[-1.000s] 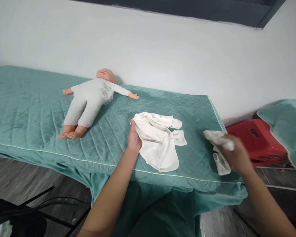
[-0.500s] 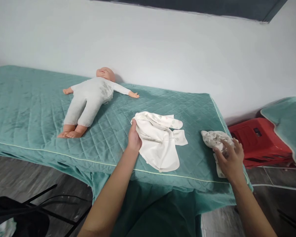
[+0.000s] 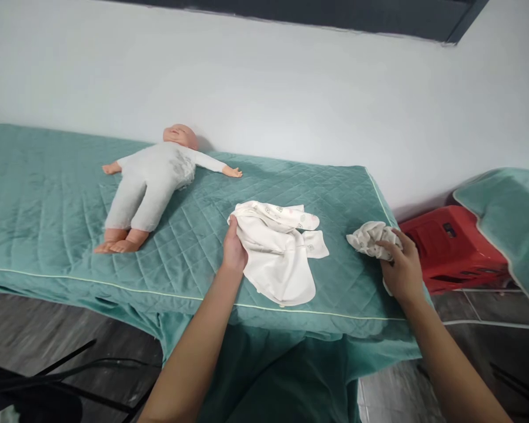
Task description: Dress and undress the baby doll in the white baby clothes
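Observation:
My left hand [image 3: 235, 247] is closed on the left edge of a white baby garment [image 3: 280, 255], its thumb on top of the cloth. The garment lies bunched on the green quilted cover, a small animal print showing on part of it and one sleeve end pointing right. Near the cover's right end, my right hand [image 3: 403, 264] grips a crumpled white printed cloth [image 3: 370, 239]; its fingers are bent into the folds. A baby doll [image 3: 152, 182] in a pale cloth body lies on its back to the left, head toward the wall, arms spread.
The green quilted cover [image 3: 48, 205] drapes over the table's front edge. A red plastic stool [image 3: 454, 247] stands right of the table, partly under another green cloth [image 3: 506, 200]. Behind runs a white wall [image 3: 264, 88]. Black thin legs and a cable [image 3: 83, 364] are at lower left.
My right hand has closed further on the crumpled cloth and gathered it up slightly. My left hand keeps its hold on the garment. The whole view has shifted a little.

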`<state>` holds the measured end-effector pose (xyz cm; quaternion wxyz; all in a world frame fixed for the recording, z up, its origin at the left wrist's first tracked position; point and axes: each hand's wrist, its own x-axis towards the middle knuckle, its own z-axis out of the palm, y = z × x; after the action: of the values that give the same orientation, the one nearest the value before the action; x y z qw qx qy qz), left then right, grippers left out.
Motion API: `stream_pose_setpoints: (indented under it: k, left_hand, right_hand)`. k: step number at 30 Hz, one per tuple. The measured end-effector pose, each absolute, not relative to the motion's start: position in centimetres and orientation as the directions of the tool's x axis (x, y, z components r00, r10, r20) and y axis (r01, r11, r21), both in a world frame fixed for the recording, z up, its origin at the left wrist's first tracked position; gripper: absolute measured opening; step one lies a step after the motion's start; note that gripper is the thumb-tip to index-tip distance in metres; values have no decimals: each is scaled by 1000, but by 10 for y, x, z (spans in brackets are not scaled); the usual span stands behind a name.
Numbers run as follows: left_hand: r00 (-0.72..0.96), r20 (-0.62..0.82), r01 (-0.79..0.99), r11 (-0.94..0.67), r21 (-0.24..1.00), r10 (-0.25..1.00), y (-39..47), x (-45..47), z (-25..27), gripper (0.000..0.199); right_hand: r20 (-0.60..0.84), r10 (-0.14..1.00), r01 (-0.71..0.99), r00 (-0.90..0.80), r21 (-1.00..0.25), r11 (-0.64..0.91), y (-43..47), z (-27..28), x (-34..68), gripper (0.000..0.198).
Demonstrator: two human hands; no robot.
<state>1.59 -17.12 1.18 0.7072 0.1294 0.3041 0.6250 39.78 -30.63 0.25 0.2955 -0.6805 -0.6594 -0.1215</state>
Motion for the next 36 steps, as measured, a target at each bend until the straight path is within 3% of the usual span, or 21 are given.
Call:
stream_pose_setpoints:
  k: [5, 13, 18, 22, 27, 29, 32, 36]
  left_hand:
    - [60, -274, -804, 209, 556, 960, -172, 17, 14, 48]
    - [61, -273, -800, 211, 561, 960, -172, 16, 15, 47]
    - [-18, -241, -727, 153, 670, 970, -171, 14, 19, 32]
    - [-31, -74, -498, 49, 866, 997, -162, 23, 57, 22]
    - [358, 172, -154, -123, 980, 918, -157, 41, 141, 14]
    - [350, 191, -185, -133, 974, 917, -156, 42, 167, 17]
    - [190, 229, -230, -183, 956, 955, -154, 35, 187, 23]
    - [167, 390, 74, -406, 911, 905, -152, 16, 186, 13]
  right_hand:
    - [496, 859, 984, 129, -171, -49, -285, 0, 408, 41]
    - [448, 889, 984, 94, -177, -15, -288, 3, 408, 54]
    - [523, 848, 981, 88, -193, 16, -298, 28, 378, 68]
    - [496, 866, 901, -64, -344, 263, -283, 71, 311, 65]
    - [545, 791, 719, -276, -429, 547, -235, 151, 226, 66]
    - [530, 778, 715, -337, -393, 578, -216, 182, 210, 57]
    - [516, 753, 757, -409, -270, 596, -196, 217, 205, 39]
    - [502, 757, 813, -417, -166, 558, -184, 238, 216, 24]
